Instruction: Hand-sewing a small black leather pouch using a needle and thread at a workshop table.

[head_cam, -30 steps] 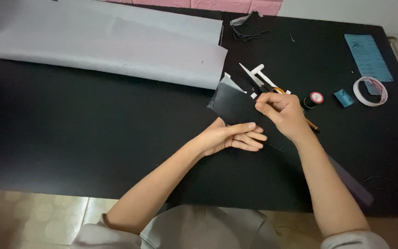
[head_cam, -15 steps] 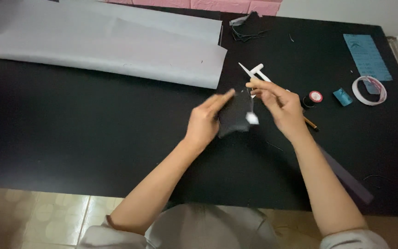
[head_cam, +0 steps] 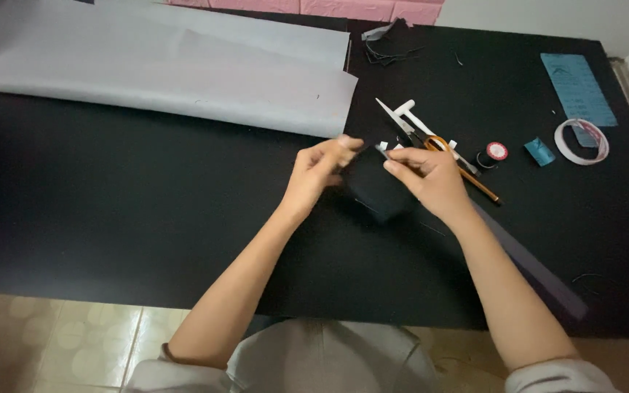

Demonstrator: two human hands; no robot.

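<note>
I see both hands raised over black table (head_cam: pixel 111 218), sharing one black patch (head_cam: pixel 376 191). Left hand (head_cam: pixel 319 172) pinches patch's edge at 10 o'clock, fingers closed on it. Right hand (head_cam: pixel 431 178) clamps patch at 2 o'clock, thumb and forefinger shut. Patch sits between hands, just off table centre. Scissors (head_cam: pixel 420 135) lie at 1 o'clock of right hand, thread spool (head_cam: pixel 496 151) at 3 o'clock, tape roll (head_cam: pixel 581 141) further out. Grey sheet (head_cam: pixel 161 65) spreads at 10 o'clock.
</note>
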